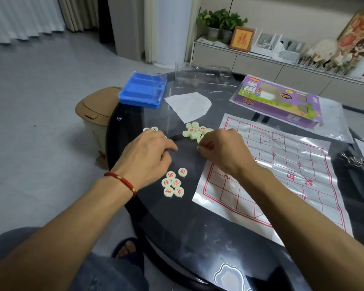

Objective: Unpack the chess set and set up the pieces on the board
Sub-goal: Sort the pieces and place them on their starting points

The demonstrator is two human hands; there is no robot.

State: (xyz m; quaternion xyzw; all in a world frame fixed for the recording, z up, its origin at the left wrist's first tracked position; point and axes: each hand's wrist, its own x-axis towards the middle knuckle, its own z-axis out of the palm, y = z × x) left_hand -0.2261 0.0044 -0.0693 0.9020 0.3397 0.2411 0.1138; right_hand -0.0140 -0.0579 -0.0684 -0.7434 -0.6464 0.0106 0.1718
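Pieces (194,131) heaped just beyond right hand (223,150).

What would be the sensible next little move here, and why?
Probably carry a disc from the near cluster onto the board sheet: the sheet lies spread out with no pieces visible on it, and those discs lie face up beside the left hand.

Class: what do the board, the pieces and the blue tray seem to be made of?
Board: thin glossy plastic or coated sheet, since it creases and glares. Pieces: pale, smooth discs, probably plastic, with red characters. Blue tray: moulded plastic, with glossy ridged compartments.
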